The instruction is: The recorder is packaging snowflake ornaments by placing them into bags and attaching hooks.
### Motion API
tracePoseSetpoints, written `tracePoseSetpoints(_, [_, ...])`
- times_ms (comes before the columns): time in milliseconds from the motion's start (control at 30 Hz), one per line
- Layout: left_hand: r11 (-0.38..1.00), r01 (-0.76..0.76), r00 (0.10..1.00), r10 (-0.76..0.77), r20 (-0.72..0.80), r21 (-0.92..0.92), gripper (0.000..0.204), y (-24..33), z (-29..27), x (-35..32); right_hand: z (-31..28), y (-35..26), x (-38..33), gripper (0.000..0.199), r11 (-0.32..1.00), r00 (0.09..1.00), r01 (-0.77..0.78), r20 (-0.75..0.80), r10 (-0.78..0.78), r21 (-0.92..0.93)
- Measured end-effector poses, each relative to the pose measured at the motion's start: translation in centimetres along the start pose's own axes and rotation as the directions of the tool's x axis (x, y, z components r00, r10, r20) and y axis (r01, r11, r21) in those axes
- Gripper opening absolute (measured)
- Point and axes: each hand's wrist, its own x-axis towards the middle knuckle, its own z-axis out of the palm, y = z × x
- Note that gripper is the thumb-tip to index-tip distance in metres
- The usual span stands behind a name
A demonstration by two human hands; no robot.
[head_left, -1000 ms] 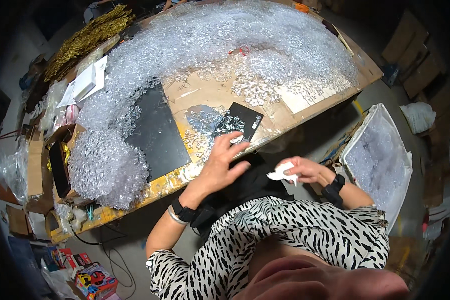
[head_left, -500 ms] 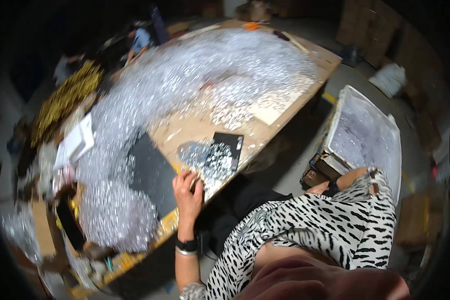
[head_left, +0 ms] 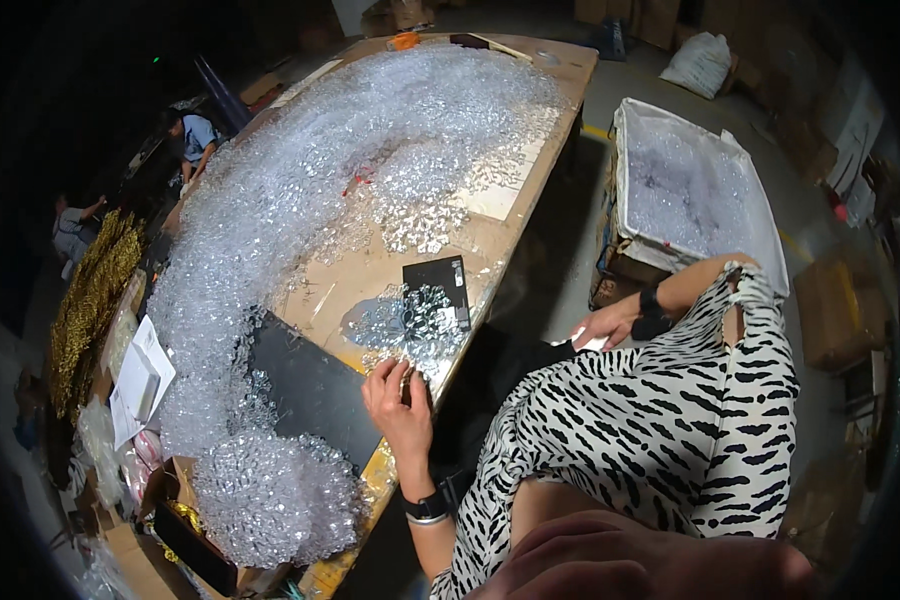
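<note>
My left hand [head_left: 398,405] rests at the table [head_left: 370,275] edge, fingers curled on small clear crystals [head_left: 410,320] lying beside a black card [head_left: 437,280]. My right hand [head_left: 610,325] hangs off the table toward a lined box [head_left: 690,190], pinching a white scrap [head_left: 588,342]. Hands well apart. Big crystal heap [head_left: 350,170] covers the tabletop.
</note>
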Motion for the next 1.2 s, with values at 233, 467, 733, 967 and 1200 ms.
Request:
tracePoseSetpoints(233, [0.998, -0.014, 1.0, 0.013, -0.011, -0.063, 0.019, -0.1, 0.0, -0.3, -3.0, 1.7, 3.0, 0.028, 0.984, 0.961, -0.081, 0.25, 0.118, -0.156])
tracePoseSetpoints(467, [0.999, -0.001, 0.999, 0.0, -0.041, -0.038, 0.016, -0.5, -0.4, -0.9, 1.2, -5.2, 0.4, 0.027, 0.971, 0.96, -0.237, 0.14, 0.241, -0.041])
tracePoseSetpoints(733, [0.999, 0.007, 0.997, -0.011, -0.071, -0.051, 0.016, -0.8, 0.1, -0.6, 4.8, -8.9, 2.6, 0.009, 0.991, 0.993, 0.05, 0.114, -0.036, -0.124])
tracePoseSetpoints(967, [0.999, 0.009, 0.999, -0.01, -0.047, -0.038, 0.016, -0.5, 0.0, -0.5, 4.5, -10.0, 5.1, 0.012, 0.993, 0.97, 0.013, 0.242, 0.015, -0.114])
tracePoseSetpoints(1200, [0.998, 0.013, 0.998, -0.016, -0.054, -0.068, 0.015, -0.5, 0.2, -0.4, 2.0, -9.4, 6.4, 0.014, 0.959, 0.965, 0.085, 0.263, -0.011, -0.271])
